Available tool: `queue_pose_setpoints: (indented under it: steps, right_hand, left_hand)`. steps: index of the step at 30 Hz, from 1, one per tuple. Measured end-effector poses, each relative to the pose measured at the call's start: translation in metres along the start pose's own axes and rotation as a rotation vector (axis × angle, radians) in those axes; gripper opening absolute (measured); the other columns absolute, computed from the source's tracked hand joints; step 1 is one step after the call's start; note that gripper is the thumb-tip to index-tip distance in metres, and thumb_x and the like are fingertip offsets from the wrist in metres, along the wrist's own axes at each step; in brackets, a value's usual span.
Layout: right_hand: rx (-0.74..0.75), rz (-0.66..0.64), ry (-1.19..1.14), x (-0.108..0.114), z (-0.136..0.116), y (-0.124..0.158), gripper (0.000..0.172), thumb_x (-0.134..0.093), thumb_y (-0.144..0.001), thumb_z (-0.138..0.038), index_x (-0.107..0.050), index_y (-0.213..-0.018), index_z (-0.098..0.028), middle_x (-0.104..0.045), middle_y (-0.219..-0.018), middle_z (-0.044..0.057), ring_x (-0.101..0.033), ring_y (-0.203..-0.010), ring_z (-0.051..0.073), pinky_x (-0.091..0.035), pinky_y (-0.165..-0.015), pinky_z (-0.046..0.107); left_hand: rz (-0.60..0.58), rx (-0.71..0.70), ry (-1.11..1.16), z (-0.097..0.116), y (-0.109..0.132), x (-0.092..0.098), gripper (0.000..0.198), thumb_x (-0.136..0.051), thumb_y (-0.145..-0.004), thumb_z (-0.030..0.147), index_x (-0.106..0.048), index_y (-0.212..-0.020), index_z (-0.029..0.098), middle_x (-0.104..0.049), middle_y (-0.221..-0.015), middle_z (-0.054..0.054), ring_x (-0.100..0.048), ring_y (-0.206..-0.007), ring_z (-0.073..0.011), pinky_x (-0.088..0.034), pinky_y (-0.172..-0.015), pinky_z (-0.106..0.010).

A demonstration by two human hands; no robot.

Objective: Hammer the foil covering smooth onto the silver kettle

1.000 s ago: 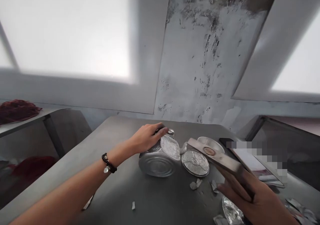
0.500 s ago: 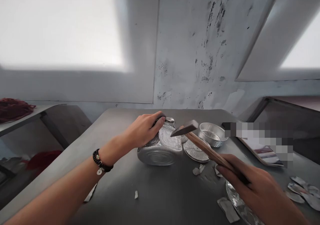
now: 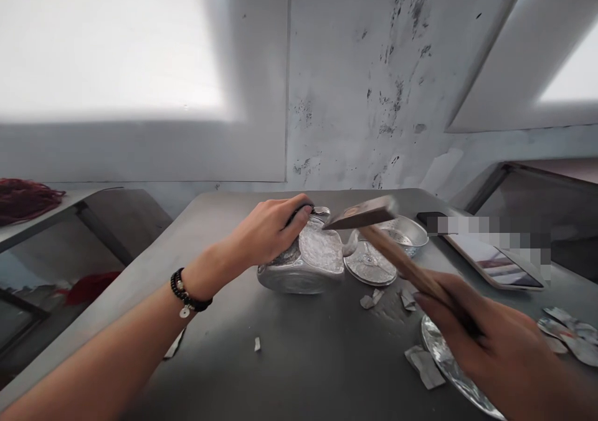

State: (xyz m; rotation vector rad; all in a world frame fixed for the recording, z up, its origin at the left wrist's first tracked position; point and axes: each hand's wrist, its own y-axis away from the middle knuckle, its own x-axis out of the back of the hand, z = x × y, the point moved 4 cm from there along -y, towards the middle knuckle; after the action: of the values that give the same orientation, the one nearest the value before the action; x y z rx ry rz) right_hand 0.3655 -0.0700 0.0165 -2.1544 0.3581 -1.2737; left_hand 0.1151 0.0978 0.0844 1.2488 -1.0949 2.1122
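A silvery metal teapot (image 3: 322, 253) with embossed panels lies tipped on the table, its flat base towards me and its spout (image 3: 351, 242) pointing right. My left hand (image 3: 275, 231) is closed over its upper left side, thumb near the rim; the part under the fingers is hidden. In my right hand (image 3: 481, 340) is a hammer (image 3: 397, 250), gripped by its wooden handle. The hammer's metal head is raised above the spout side of the teapot, apart from it as far as I can see.
Right of the teapot lie a round embossed lid-like disc (image 3: 369, 264) and a perforated metal strainer bowl (image 3: 411, 234). Farther right are a tablet (image 3: 495, 259) and metal scraps (image 3: 574, 337). A shiny plate (image 3: 439, 362) sits under my right forearm; crumpled scraps (image 3: 424, 367) lie beside it.
My right hand has raised the hammer and drawn it slightly right, away from the teapot. My left hand keeps its hold, and the view has tilted down a little.
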Motion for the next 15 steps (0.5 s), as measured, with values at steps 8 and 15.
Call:
queue_pose_setpoints:
  steps: [8,15]
  right_hand:
    - [-0.033,0.045,0.058,0.0080,0.0050,-0.0019,0.022,-0.055,-0.109,-0.049,-0.068,-0.122,-0.037,-0.061,-0.054,-0.008,-0.055,-0.036,0.016,-0.042,-0.040,0.027]
    - [-0.090,0.026,0.020,0.0022,0.0022,0.0024,0.028,-0.053,-0.109,-0.057,-0.069,-0.115,-0.035,-0.054,-0.056,-0.008,-0.048,-0.040,0.015,-0.042,-0.047,0.028]
  left_hand:
    - [-0.004,-0.025,-0.015,0.0045,-0.0001,0.0011,0.037,-0.034,-0.117,0.040,-0.066,-0.116,0.021,-0.067,-0.079,0.000,-0.058,-0.066,-0.0175,-0.038,-0.064,-0.031]
    - [-0.006,-0.070,-0.014,0.0083,0.0001,0.0017,0.035,-0.035,-0.117,0.040,-0.065,-0.118,0.021,-0.069,-0.084,0.000,-0.060,-0.068,-0.0171,-0.039,-0.064,-0.029]
